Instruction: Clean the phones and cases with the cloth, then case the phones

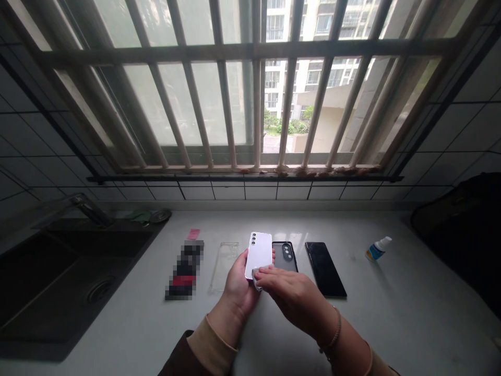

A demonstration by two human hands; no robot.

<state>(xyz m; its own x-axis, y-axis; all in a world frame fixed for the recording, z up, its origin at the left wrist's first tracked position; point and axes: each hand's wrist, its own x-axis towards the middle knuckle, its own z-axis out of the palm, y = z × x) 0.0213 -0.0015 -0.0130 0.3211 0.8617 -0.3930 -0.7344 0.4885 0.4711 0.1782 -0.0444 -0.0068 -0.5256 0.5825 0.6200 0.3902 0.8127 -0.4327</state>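
My left hand point(238, 284) is closed round the lower part of a white phone point(259, 253), back side up with its camera lenses at the top. My right hand point(291, 297) presses a small white cloth point(257, 277) against the phone's lower edge, fingers pinched on it. Both hands hover just above the white counter point(391, 313). Left of the phone lies a clear phone case point(224, 265). To its right lie a black phone case point(285, 256) and a black phone point(325, 269), screen up.
A dark sink point(58, 282) with a tap point(91, 209) fills the counter's left end. A pixelated dark item point(185, 269) and a pink slip point(193, 234) lie near the clear case. A small spray bottle point(378, 248) lies at the right, a dark bulky object point(462, 235) beyond it. A barred window is behind.
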